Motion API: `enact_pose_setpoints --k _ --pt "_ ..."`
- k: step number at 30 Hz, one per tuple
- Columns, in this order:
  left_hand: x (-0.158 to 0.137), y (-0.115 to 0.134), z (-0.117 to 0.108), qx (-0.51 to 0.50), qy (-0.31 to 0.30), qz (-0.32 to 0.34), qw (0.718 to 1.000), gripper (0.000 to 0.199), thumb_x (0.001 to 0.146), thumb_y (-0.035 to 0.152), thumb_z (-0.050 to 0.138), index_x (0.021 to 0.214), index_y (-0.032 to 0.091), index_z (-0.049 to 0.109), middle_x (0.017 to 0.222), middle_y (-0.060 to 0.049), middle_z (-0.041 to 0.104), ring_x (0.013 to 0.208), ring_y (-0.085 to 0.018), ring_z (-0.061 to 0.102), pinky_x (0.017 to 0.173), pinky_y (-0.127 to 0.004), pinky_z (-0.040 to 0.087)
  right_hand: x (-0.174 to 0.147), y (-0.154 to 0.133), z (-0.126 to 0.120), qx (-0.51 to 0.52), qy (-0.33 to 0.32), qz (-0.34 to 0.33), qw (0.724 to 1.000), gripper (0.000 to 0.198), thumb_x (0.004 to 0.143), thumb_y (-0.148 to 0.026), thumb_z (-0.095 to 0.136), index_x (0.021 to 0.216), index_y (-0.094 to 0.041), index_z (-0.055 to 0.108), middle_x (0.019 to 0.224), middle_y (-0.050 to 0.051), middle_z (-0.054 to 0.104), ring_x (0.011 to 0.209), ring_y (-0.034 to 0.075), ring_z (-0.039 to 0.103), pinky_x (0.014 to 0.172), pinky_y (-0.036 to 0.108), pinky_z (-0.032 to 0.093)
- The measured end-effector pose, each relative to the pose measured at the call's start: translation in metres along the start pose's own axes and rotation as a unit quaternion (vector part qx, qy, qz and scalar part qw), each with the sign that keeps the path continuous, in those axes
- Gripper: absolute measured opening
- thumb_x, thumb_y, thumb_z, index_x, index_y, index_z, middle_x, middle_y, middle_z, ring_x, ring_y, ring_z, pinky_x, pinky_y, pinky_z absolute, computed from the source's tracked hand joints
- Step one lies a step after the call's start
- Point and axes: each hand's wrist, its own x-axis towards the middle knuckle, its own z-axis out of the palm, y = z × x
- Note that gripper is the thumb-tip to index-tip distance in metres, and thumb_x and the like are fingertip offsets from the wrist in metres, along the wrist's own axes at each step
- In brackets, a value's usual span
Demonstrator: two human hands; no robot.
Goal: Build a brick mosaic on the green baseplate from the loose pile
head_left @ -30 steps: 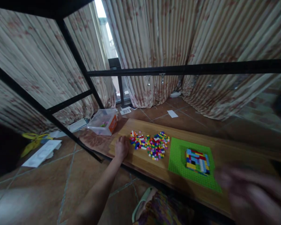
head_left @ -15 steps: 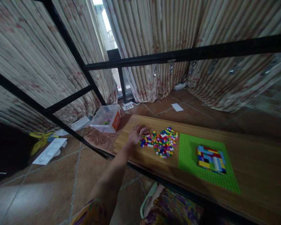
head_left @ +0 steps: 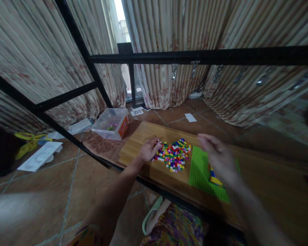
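Observation:
At the left edge of a loose pile of small coloured toy bricks [head_left: 175,156] rests my left hand [head_left: 149,149], palm down, thumb apart from the fingers. Nothing shows in its grasp. My right hand [head_left: 219,157] hangs over the green studded baseplate [head_left: 198,172], smeared by motion. Whether it holds anything cannot be made out. Beneath it, a block built of coloured bricks [head_left: 214,178] shows only its left, yellow and blue part; the hand and forearm hide the rest.
A wooden bench [head_left: 143,131] carries the bricks and baseplate. Beyond its left end, a clear plastic box [head_left: 106,131] with a few pieces inside stands on the floor. A black metal frame [head_left: 149,58] crosses in front of the curtains [head_left: 164,85]. A white card [head_left: 190,117] lies behind the bench.
My right hand has come in from the right, over the baseplate and the built block. My left hand stays at the pile's left edge. The view has shifted slightly.

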Motion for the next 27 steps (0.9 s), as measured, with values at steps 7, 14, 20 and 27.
enact_pose_setpoints --k 7,14,20,27 --pt "0.002 -0.005 0.001 0.014 0.017 -0.016 1.0 0.043 0.095 0.04 0.04 0.129 0.017 0.051 0.127 -0.01 0.06 0.121 -0.021 0.052 0.108 -0.037 0.038 0.043 0.06 0.06 -0.174 -0.09 -0.002 0.981 0.05 0.088 -0.048 0.045 0.118 -0.011 0.061 0.128 0.02 0.059 0.124 0.033 0.05 0.107 0.052 0.035" --pt "0.004 -0.009 0.006 0.065 -0.02 0.031 0.997 0.052 0.095 0.046 0.037 0.136 0.016 0.045 0.137 -0.013 0.053 0.127 -0.024 0.048 0.11 -0.043 0.035 0.023 0.067 0.082 -0.243 -0.176 -0.054 0.953 0.053 0.095 -0.045 0.031 0.129 -0.011 0.053 0.134 0.019 0.055 0.127 0.028 0.048 0.108 0.046 0.036" --pt "0.005 -0.008 0.004 0.087 -0.038 0.048 0.994 0.053 0.095 0.048 0.034 0.136 0.017 0.046 0.136 -0.011 0.055 0.127 -0.024 0.046 0.11 -0.043 0.032 0.018 0.056 0.092 -0.213 -0.223 -0.104 0.946 0.05 0.096 -0.043 0.029 0.127 -0.014 0.056 0.131 0.016 0.058 0.124 0.027 0.051 0.107 0.045 0.038" --pt "0.004 -0.008 0.004 0.057 -0.032 0.041 0.997 0.051 0.096 0.047 0.034 0.136 0.017 0.046 0.129 -0.011 0.059 0.12 -0.023 0.052 0.107 -0.041 0.036 0.016 0.045 0.096 -0.178 -0.258 -0.118 0.942 0.041 0.097 -0.033 0.031 0.126 -0.02 0.057 0.127 0.01 0.062 0.119 0.021 0.056 0.104 0.038 0.041"
